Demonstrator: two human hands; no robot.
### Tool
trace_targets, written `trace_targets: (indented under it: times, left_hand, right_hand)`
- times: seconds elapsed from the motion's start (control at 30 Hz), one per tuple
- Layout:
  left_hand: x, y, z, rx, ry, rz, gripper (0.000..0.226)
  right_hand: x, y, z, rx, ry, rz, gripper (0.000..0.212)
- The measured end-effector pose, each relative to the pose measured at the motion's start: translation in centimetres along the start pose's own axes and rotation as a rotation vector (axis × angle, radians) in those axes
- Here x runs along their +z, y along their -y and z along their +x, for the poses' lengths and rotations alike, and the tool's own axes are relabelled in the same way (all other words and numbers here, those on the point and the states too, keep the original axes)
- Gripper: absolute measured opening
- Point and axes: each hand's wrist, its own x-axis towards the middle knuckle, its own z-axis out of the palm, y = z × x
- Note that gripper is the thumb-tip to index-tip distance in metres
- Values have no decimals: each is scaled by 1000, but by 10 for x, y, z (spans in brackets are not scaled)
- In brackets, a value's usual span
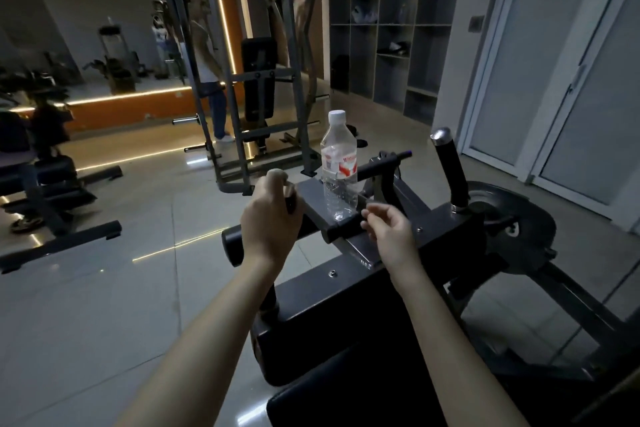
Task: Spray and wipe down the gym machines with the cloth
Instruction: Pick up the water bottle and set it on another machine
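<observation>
A dark grey gym machine (346,291) with black padded rollers fills the lower middle of the head view. A clear plastic water bottle (338,163) with a white cap stands upright on the machine's grey flat plate (310,194). My left hand (272,218) is closed in a fist against the black roller (232,243) left of the plate. A wad of pale cloth (280,175) pokes out at the top of the fist. My right hand (391,236) hovers just right of the bottle's base, fingers loosely apart and holding nothing.
An upright black handle (450,170) with a chrome cap stands to the right, beside a round black weight plate (502,215). A grey rack machine (256,107) stands behind, with a person (207,73) next to it. Cubby shelves (391,17) and glass doors (571,80) line the right.
</observation>
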Motion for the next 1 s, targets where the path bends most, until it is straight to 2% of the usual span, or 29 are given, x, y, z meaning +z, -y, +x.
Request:
trace_targets:
  times: [0.07, 0.17, 0.23, 0.33, 0.4, 0.47, 0.6, 0.73, 0.87, 1.0]
  left_hand:
    - [3, 2, 0, -2, -12, -6, 23]
    - [5, 1, 0, 14, -31, -13, 28]
    - [5, 2, 0, 10, -25, -33, 26]
    - [3, 3, 0, 16, -15, -70, 21]
    - [4, 5, 0, 23, -26, -89, 23]
    - [5, 5, 0, 16, -30, -111, 30]
    - [2, 6, -1, 13, -46, -110, 30]
    - [3, 7, -1, -2, -57, -106, 29]
    - [4, 5, -2, 6, -53, -88, 35]
    - [1, 6, 0, -16, -34, -81, 33]
  right_hand:
    - [11, 6, 25, -27, -9, -124, 18]
    - [27, 19, 62, -88, -20, -312, 65]
    - [40, 24, 85, -100, -17, -403, 89]
    - [59, 21, 117, -65, -7, -431, 114]
    - [70, 14, 131, -42, -13, -421, 121]
    - [76, 5, 137, -35, -27, -431, 116]
    - [82, -9, 139, -13, -49, -316, 79]
    - [77, -6, 135, -63, -71, -270, 71]
    - [62, 10, 115, -119, -86, -123, 46]
    - [42, 17, 85, -145, -98, -8, 43]
